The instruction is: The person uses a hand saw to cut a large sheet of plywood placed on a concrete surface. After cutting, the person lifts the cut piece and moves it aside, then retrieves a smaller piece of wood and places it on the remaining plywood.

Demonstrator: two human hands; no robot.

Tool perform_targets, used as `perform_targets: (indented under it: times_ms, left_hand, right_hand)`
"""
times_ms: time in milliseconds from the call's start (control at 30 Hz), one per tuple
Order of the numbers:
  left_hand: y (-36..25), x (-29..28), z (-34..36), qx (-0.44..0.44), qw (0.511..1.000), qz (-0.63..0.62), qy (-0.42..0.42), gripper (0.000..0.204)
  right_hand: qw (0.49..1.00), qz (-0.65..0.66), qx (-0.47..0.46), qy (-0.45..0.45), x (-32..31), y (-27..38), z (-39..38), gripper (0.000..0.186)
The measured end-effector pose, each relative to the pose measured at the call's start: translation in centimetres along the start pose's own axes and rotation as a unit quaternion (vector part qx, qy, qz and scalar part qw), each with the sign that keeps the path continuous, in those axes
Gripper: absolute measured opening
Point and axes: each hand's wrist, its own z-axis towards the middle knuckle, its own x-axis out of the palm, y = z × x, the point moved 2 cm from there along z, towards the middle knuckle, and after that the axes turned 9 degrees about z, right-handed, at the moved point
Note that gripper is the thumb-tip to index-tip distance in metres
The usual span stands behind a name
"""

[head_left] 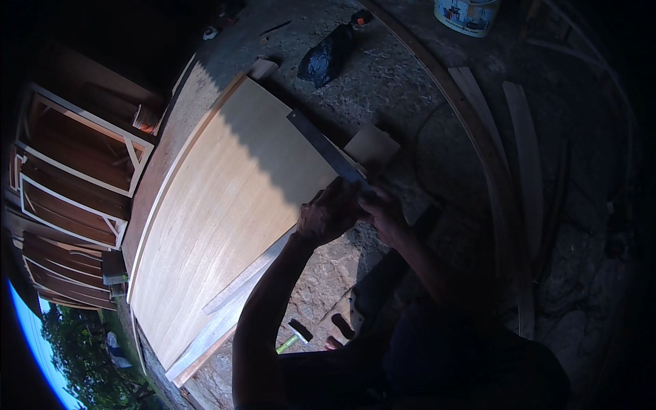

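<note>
A large pale wooden panel [212,225] with edge strips lies in front of me, partly in sunlight and partly in shade. Along its right edge runs a long dark flat metal blade [319,143], with a small hole near its far end. The near end of the blade meets my right hand [384,213], which is closed around it in deep shadow. My left hand [325,216] is beside it at the panel's edge, fingers curled; shadow hides what they grip. A wooden strip [253,279] runs along the panel's near side, below my left forearm.
A hammer [292,337] with a green handle lies on the stone floor near my foot. A wooden block [372,143] sits right of the panel, with a black plastic bag [326,58] beyond. Long boards [523,164] lie at right. Wooden frames [78,164] stand at left; a bucket [467,15] stands far off.
</note>
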Motion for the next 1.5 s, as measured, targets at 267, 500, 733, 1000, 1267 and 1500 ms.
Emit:
perform_targets:
  times_ms: [267,500,733,1000,1267,1500]
  left_hand:
    - [-0.2,-0.2,0.1,-0.006,1.0,-0.012,0.011,0.066]
    - [0.3,0.0,-1.0,-0.02,1.0,0.019,0.01,0.066]
    - [0.2,0.4,-0.4,-0.004,1.0,0.015,0.003,0.067]
    - [0.5,0.9,-0.8,-0.009,1.0,0.022,-0.004,0.065]
    - [-0.4,0.3,-0.4,-0.013,1.0,0.002,0.009,0.068]
    - [0.5,-0.1,-1.1,-0.062,0.997,-0.013,0.031,0.085]
  right_hand:
    - [0.999,-0.04,0.009,0.013,-0.7,0.3,0.4,0.038]
    - [0.775,-0.571,-0.269,0.025,0.5,5.4,-1.3,0.034]
    - [0.638,-0.712,-0.276,0.095,2.0,7.5,-0.5,0.05]
    - [0.555,-0.795,-0.206,0.129,3.1,8.3,-0.6,0.055]
    - [0.954,-0.282,-0.094,-0.048,-3.6,3.1,0.3,0.034]
    - [0.985,-0.113,-0.1,-0.089,-5.1,3.8,-2.2,0.028]
